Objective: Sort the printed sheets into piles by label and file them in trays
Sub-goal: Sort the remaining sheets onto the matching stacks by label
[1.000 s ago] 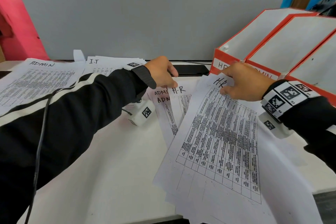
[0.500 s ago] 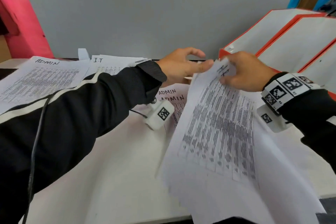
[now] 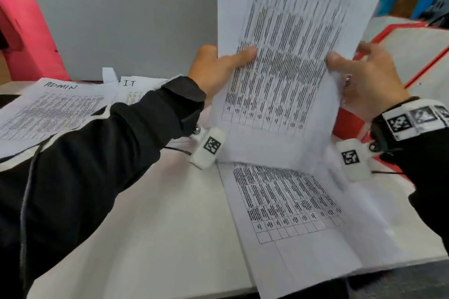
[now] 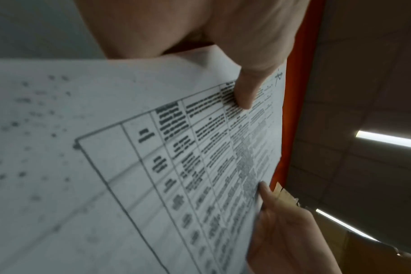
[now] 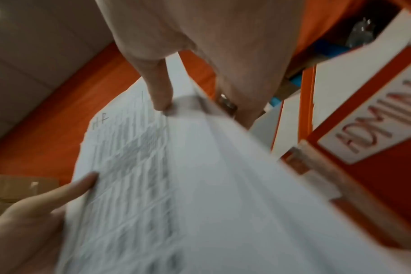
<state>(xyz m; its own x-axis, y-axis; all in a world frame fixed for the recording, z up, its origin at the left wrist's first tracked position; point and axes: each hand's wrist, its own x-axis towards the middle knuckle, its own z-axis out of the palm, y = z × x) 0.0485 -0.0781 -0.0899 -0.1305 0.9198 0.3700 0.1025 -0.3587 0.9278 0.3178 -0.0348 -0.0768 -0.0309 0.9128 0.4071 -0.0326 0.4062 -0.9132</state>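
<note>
In the head view, a stack of white printed sheets marked H.R (image 3: 286, 56) is held upright at upper centre above the white counter (image 3: 158, 213), pinched at its edges by the left hand (image 3: 216, 68) and right hand (image 3: 369, 80); a loose printed sheet (image 3: 291, 206) lies below. In the left wrist view, a thumb is pressed on the print. In the right wrist view, the orange tray labelled ADMIN (image 5: 376, 120) is seen just beside the stack; misfiling there is a risk, or sheets fanning loose.

Standing behind the white bench (image 3: 150, 213), a grey partition panel (image 3: 126, 24), with a pink wall (image 3: 21, 7) showing at its left.
</note>
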